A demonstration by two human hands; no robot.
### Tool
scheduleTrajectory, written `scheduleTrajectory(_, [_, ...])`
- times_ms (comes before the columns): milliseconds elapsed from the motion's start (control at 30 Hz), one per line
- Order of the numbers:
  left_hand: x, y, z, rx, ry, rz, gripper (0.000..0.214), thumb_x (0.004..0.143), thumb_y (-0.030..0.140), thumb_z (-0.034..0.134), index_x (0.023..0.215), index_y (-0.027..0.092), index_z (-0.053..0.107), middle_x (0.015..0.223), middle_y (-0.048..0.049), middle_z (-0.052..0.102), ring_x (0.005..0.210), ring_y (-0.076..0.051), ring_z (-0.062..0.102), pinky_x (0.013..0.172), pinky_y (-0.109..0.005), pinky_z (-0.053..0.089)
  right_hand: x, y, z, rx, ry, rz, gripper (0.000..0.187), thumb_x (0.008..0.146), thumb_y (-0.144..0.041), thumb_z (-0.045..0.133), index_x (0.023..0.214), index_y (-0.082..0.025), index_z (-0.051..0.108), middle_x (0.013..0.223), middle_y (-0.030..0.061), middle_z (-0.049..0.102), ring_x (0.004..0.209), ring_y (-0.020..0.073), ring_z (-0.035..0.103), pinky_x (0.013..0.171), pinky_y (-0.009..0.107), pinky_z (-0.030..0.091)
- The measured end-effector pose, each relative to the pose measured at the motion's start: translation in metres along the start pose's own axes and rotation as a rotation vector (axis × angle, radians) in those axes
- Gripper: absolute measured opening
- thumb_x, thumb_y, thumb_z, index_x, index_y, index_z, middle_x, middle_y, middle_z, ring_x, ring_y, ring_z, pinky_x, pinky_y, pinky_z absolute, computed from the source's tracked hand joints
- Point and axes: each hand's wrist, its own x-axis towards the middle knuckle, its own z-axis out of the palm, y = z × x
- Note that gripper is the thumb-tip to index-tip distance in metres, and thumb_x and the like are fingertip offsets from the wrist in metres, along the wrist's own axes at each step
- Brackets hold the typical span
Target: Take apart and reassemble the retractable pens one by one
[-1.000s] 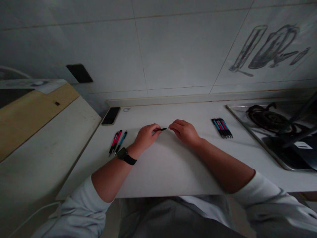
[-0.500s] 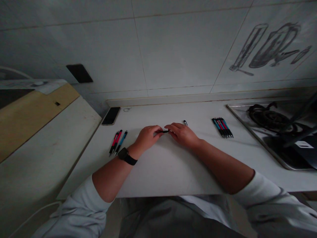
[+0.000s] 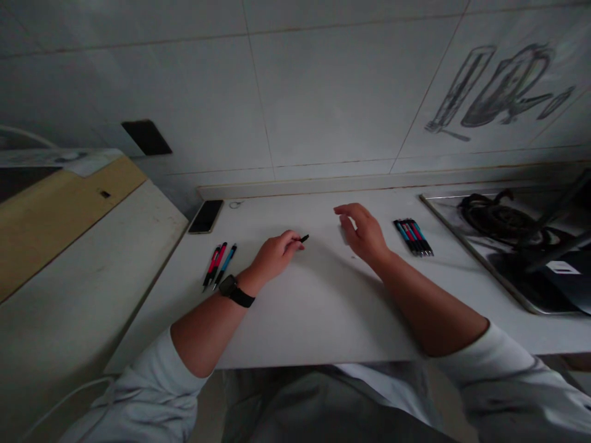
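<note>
My left hand (image 3: 277, 253), with a black watch on its wrist, pinches a small black pen part (image 3: 304, 238) whose end sticks out past the fingertips. My right hand (image 3: 362, 232) hovers over the counter to the right, thumb and fingers apart, and I see nothing in its grasp. A tiny dark piece (image 3: 353, 257) lies on the counter below it. Left of my left hand rest two red pens (image 3: 215, 263) and a blue pen (image 3: 226, 263). A row of several blue, red and black pens (image 3: 414, 237) lies to the right of my right hand.
The white counter (image 3: 295, 320) runs along a tiled wall. A phone (image 3: 206, 216) and a thin ring (image 3: 236, 204) lie at its back left. On the right is a gas stove (image 3: 498, 246) with a metal rim. A white cabinet (image 3: 92, 271) stands at the left.
My right hand has let go of the black pen part and moved right and back, opening. It now covers the spot where a short black-and-white piece lay. My left hand keeps its pinch.
</note>
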Motion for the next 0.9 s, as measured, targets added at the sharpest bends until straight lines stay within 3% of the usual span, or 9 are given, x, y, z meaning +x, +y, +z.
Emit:
scheduleTrajectory(33, [0.000,-0.001,0.000,-0.038,0.004,-0.013,0.010,0.104,0.028,0.052,0.108,0.024,0.061,0.100,-0.0023,0.080,0.095,-0.020,0.076,0.086,-0.033,0.055,0.001,0.012,-0.003,-0.071,-0.029,0.050,0.033,0.103,-0.019,0.043,0.122,-0.020,0.070,0.113,0.0131,0.071,0.106,0.0261,0.064,0.097,0.043,0.052])
scheduleTrajectory(133, [0.001,-0.003,0.001,-0.138,0.019,-0.027,0.011,0.106,0.030,0.047,0.109,0.023,0.055,0.103,-0.0042,0.080,0.092,-0.018,0.075,0.086,-0.034,0.056,-0.002,0.045,-0.007,-0.292,-0.332,0.095,0.044,0.092,-0.002,0.046,0.118,-0.020,0.076,0.121,0.0134,0.070,0.113,0.0268,0.062,0.103,0.042,0.048])
scheduleTrajectory(200, [0.002,-0.004,0.001,-0.177,0.028,-0.024,0.011,0.106,0.030,0.045,0.108,0.023,0.054,0.104,-0.0050,0.080,0.089,-0.018,0.075,0.085,-0.035,0.056,-0.005,0.060,-0.005,-0.367,-0.522,0.091,0.044,0.089,-0.001,0.050,0.114,-0.023,0.079,0.129,0.0122,0.067,0.114,0.0257,0.061,0.106,0.040,0.045])
scheduleTrajectory(300, [0.002,-0.005,0.002,-0.200,0.045,-0.009,0.012,0.107,0.031,0.044,0.107,0.023,0.053,0.104,-0.0054,0.080,0.088,-0.017,0.074,0.086,-0.035,0.056,-0.007,0.068,-0.002,-0.399,-0.646,0.068,0.034,0.091,-0.009,0.058,0.112,-0.024,0.080,0.129,0.0112,0.067,0.116,0.0256,0.060,0.108,0.038,0.043])
scheduleTrajectory(500, [0.001,-0.006,0.001,-0.153,0.054,0.026,0.012,0.105,0.032,0.050,0.110,0.023,0.056,0.104,-0.0055,0.079,0.096,-0.018,0.074,0.087,-0.034,0.055,-0.004,0.062,-0.003,-0.417,-0.678,0.070,0.023,0.096,-0.016,0.057,0.109,-0.020,0.075,0.120,0.0123,0.069,0.112,0.0248,0.061,0.102,0.034,0.044])
scheduleTrajectory(600, [0.001,-0.005,-0.001,0.015,0.057,0.049,0.010,0.101,0.029,0.057,0.106,0.023,0.063,0.099,-0.0044,0.078,0.092,-0.019,0.072,0.083,-0.033,0.054,-0.004,0.058,-0.005,-0.432,-0.696,0.110,0.021,0.096,-0.015,0.056,0.108,-0.019,0.073,0.115,0.0116,0.070,0.106,0.0245,0.063,0.094,0.033,0.045])
scheduleTrajectory(733, [0.002,-0.006,-0.003,0.246,-0.034,0.148,0.006,0.097,0.025,0.065,0.096,0.021,0.069,0.094,-0.0039,0.075,0.088,-0.020,0.068,0.081,-0.034,0.051,-0.003,0.052,-0.008,-0.443,-0.698,0.176,0.020,0.096,-0.016,0.055,0.107,-0.019,0.071,0.112,0.0114,0.071,0.103,0.0245,0.064,0.086,0.031,0.046])
scheduleTrajectory(900, [0.001,-0.007,-0.004,0.398,-0.109,0.225,0.004,0.095,0.025,0.070,0.094,0.021,0.072,0.095,-0.0043,0.075,0.089,-0.022,0.066,0.084,-0.036,0.050,0.000,0.041,-0.009,-0.346,-0.581,0.213,0.018,0.094,-0.015,0.057,0.104,-0.020,0.071,0.109,0.0103,0.071,0.095,0.0222,0.065,0.081,0.030,0.046])
